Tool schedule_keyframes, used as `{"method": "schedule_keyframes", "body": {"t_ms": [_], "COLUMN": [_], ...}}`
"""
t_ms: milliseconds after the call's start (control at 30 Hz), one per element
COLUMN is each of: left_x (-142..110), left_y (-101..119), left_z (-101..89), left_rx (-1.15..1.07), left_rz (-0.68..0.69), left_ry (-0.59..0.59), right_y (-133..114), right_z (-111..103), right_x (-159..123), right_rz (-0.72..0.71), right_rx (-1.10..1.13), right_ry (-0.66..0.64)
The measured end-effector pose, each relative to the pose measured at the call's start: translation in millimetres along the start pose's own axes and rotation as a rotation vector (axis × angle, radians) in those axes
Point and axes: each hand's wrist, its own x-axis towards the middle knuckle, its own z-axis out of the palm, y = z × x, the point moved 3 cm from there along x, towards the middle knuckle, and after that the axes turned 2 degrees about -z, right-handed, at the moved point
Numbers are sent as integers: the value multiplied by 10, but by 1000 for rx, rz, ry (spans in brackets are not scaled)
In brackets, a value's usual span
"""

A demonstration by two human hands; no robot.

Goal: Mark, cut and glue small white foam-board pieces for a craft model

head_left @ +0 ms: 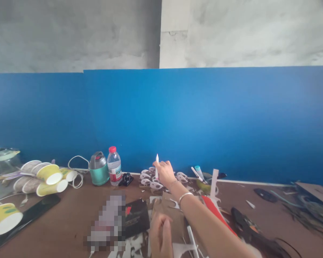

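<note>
Reaching out towards the blue partition, my right hand (165, 174) is closed around a slim white marker (157, 166), tip up, with pink near its lower end. Around that hand lie several white eye-shaped cutouts (156, 185), close to the foot of the partition. Nearer to me, my left hand (160, 236) is curled, thumb beside the fingers, over a piece of brown paper (179, 218). Whether it grips the paper or something else is hidden. White paper scraps (136, 245) and a black packet (137, 216) lie to its left.
A water bottle (114, 168) and a green-and-grey container (99, 170) stand left of centre. Paper cups (50, 174) lie further left. A blurred-out object (107, 220) is nearer to me. A red strip (218, 213) and a black object (247, 227) lie to the right. Behind rises a blue partition (204, 118).
</note>
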Motion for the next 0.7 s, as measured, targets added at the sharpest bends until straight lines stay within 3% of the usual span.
{"method": "schedule_keyframes", "body": {"t_ms": [200, 700], "left_x": [3, 2], "left_y": [-53, -48], "left_z": [13, 30], "left_rx": [2, -28], "left_rz": [-8, -11], "left_ry": [-5, 1], "right_y": [-52, -19], "right_z": [168, 219], "right_x": [76, 75], "right_rz": [-21, -12], "right_rx": [-63, -25], "right_ry": [-11, -8]}}
